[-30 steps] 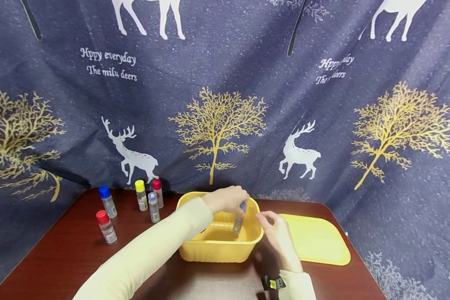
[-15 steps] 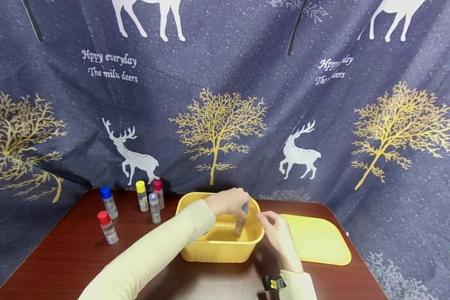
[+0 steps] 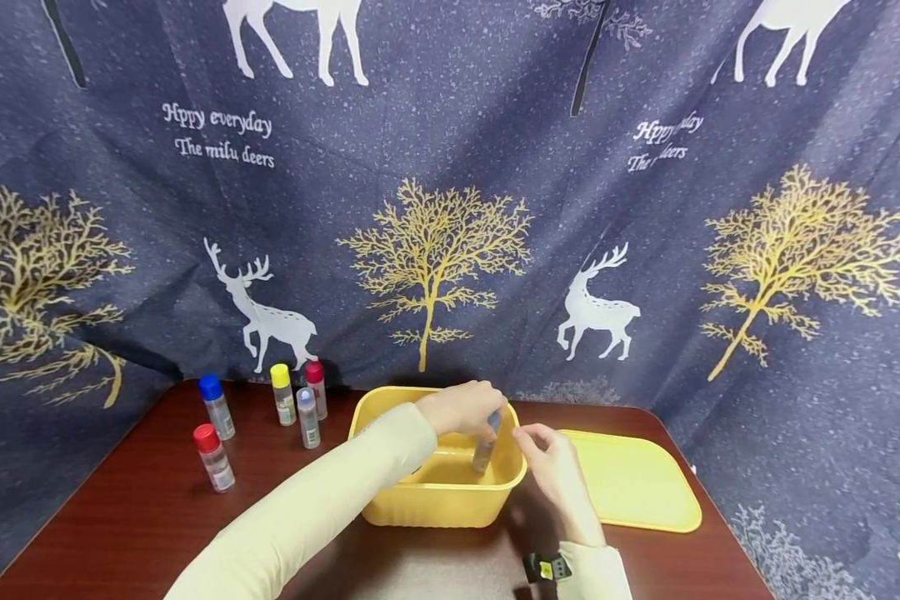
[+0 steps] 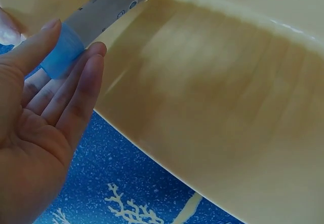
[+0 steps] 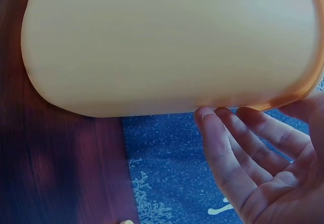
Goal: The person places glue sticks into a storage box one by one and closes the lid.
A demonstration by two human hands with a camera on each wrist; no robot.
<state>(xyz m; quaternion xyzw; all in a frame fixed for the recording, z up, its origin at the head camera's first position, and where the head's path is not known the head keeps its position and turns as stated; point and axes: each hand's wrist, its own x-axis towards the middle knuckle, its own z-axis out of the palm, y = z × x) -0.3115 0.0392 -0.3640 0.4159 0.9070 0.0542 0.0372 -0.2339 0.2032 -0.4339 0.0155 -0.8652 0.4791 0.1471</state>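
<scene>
In the head view, my left hand (image 3: 465, 408) reaches over the yellow plastic box (image 3: 431, 506) and pinches a small clear bottle (image 3: 483, 456) by its cap end. The left wrist view shows its light blue cap (image 4: 63, 51) between thumb and fingers, with the printed body (image 4: 109, 8) pointing into the box. The bottle leans slightly, low inside near the right end; whether it touches the floor cannot be made out. At the box's right rim, my right hand (image 3: 558, 471) holds the edge with its fingertips, also visible beside the wall (image 5: 167, 46) in the right wrist view.
At the table's left stand bottles with red (image 3: 214, 458), blue (image 3: 217, 408), yellow (image 3: 283, 396), pale blue (image 3: 309, 419) and dark red (image 3: 316, 389) caps. A yellow lid (image 3: 630, 482) lies right of the box. A patterned cloth (image 3: 435, 125) hangs behind.
My left hand and the bottle have shifted slightly to the right inside the box. The right hand stays at the rim, and the other bottles have not moved.
</scene>
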